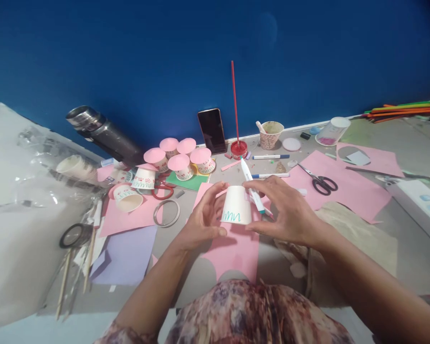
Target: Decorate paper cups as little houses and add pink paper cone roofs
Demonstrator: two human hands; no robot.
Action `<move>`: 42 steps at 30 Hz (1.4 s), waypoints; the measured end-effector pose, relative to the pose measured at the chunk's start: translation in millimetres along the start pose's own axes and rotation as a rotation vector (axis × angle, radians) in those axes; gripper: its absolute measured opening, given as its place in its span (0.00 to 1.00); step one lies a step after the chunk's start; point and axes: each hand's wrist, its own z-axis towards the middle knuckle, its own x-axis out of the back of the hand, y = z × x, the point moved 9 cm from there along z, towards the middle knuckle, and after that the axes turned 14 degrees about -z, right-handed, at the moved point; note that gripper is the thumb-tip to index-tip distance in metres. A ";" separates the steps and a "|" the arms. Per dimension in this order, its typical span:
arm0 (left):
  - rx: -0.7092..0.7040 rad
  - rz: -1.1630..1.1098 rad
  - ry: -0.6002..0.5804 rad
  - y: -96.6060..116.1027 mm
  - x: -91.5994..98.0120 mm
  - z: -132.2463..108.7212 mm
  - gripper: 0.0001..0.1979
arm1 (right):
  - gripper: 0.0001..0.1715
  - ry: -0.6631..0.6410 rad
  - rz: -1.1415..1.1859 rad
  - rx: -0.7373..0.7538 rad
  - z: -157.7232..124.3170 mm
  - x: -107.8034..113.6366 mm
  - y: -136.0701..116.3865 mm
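Note:
An upside-down white paper cup point(238, 199) with teal zigzag strokes near its rim is held between my two hands, above pink paper point(236, 258). My left hand point(206, 215) curls around the cup's left side, thumb by the rim. On the other side, my right hand point(284, 210) grips the cup's right edge with its thumb low. A white marker with a teal end point(252, 186) rests slanting in the right hand, between fingers and cup. Several decorated cups with pink paper discs on top point(179, 163) stand beyond, to the left.
Black-handled scissors point(324, 185) lie on pink paper at right, near a white power strip point(415, 205). A phone point(212, 131) leans on the blue wall beside a red stick in a round base point(239, 149). At left are a dark flask point(107, 136), tape rolls point(166, 213) and purple paper point(125, 258).

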 end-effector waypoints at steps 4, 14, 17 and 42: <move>0.009 0.249 -0.055 6.7 3.0 -1.0 0.45 | 0.46 -0.105 -0.015 0.015 -0.5 -12.2 -2.2; -0.031 0.240 0.020 9.1 17.5 1.7 0.40 | 0.13 0.316 0.360 0.044 -5.5 36.8 1.8; -0.048 0.220 0.028 11.5 15.9 2.9 0.39 | 0.13 0.282 0.492 0.062 -5.2 36.1 -2.5; -0.027 0.129 0.020 9.1 9.8 2.9 0.37 | 0.10 0.166 0.530 0.011 -5.1 25.8 -3.1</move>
